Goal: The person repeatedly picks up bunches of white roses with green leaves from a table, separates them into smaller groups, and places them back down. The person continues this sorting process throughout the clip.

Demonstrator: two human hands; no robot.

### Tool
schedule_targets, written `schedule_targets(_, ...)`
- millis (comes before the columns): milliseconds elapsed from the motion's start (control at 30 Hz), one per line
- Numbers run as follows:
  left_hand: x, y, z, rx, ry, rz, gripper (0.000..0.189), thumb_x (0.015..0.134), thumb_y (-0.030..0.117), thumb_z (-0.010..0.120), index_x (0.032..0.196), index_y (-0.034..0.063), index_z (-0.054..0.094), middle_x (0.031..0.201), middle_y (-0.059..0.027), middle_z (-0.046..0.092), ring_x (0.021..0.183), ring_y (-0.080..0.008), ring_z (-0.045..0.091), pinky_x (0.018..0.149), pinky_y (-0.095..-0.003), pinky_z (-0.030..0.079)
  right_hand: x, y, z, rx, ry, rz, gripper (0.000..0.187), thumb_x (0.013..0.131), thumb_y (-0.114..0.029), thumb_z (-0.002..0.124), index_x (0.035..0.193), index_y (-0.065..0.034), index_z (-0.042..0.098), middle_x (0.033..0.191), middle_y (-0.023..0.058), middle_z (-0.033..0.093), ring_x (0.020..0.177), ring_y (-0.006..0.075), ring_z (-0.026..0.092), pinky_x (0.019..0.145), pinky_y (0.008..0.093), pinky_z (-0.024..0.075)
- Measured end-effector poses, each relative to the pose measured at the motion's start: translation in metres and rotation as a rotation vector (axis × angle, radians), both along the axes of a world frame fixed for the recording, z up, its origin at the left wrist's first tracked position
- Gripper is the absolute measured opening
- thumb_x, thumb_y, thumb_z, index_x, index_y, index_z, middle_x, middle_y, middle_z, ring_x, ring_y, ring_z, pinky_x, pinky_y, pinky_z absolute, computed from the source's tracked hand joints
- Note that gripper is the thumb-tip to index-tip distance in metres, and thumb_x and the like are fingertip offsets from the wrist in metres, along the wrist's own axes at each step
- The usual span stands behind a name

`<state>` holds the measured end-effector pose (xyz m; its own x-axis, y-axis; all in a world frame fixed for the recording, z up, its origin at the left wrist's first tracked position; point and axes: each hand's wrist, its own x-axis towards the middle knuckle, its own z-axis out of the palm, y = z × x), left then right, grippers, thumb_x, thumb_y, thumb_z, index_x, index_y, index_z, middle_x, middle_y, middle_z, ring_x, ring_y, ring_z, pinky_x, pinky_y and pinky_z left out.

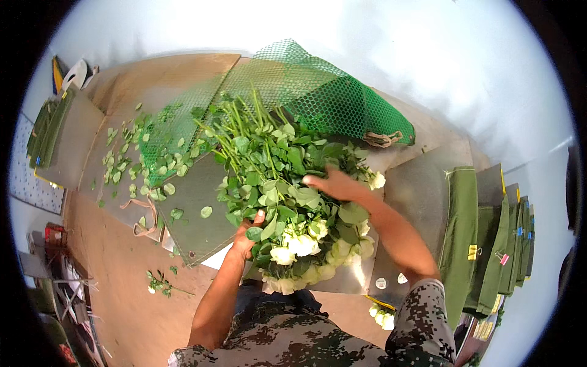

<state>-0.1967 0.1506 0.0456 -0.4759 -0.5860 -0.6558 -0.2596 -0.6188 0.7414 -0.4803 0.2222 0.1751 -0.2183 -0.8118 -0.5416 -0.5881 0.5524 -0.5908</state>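
Observation:
A large bunch of white roses (301,245) lies on the table before me, blooms towards my body and green stems (238,117) pointing away. My left hand (247,234) is at the near left side of the bunch, thumb up against the leaves, its fingers partly hidden under them. My right hand (334,183) rests over the foliage on the right, thumb pointing left; its other fingers are blurred or hidden among leaves. Green plastic netting (330,101) lies beyond and to the left of the stems, with a tan cord (383,139) at its right end.
Loose leaves (133,156) are scattered at the left of the table (197,220). Green cloth flaps with clips (461,238) hang at the right, more cloth (50,128) at far left. A rose sprig (161,283) lies on the floor; more white roses (382,317) show below the table edge.

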Motion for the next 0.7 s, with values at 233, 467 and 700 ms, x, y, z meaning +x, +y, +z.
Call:
schedule_targets(233,-0.006,0.015,0.049,0.159,0.295,0.108,0.060,0.087,0.044,0.062,0.122,-0.0021,0.047,0.109,-0.0110,0.061,0.094,-0.0206,0.061,0.076,-0.0348,0.054,0.055,-0.003,-0.008,-0.085,-0.048,0.043,0.075,0.074,-0.062,0.065,0.103,0.0077,0.060,0.089,0.0230,0.064,0.088,0.0342,0.062,0.081,0.0362,0.0479)
schedule_targets(467,0.027,0.018,0.042,0.074,0.441,0.225,0.040,0.092,0.035,0.058,0.096,-0.0036,0.064,0.084,-0.0072,0.065,0.070,-0.0125,0.059,0.062,-0.0250,0.050,0.111,0.000,0.035,-0.130,-0.022,0.230,0.093,0.067,-0.053,0.070,0.125,0.0126,0.039,0.114,0.0306,0.055,0.102,0.0407,0.058,0.091,0.0398,0.0478)
schedule_targets(700,0.014,-0.006,0.021,0.201,0.200,0.212,0.066,0.082,0.044,0.069,0.125,-0.0010,0.045,0.108,-0.0113,0.059,0.090,-0.0194,0.060,0.074,-0.0343,0.052,0.093,-0.020,-0.013,0.011,0.187,0.140,0.094,0.071,-0.063,0.064,0.132,0.0035,0.040,0.134,0.0296,0.040,0.119,0.0433,0.046,0.099,0.0454,0.0411)
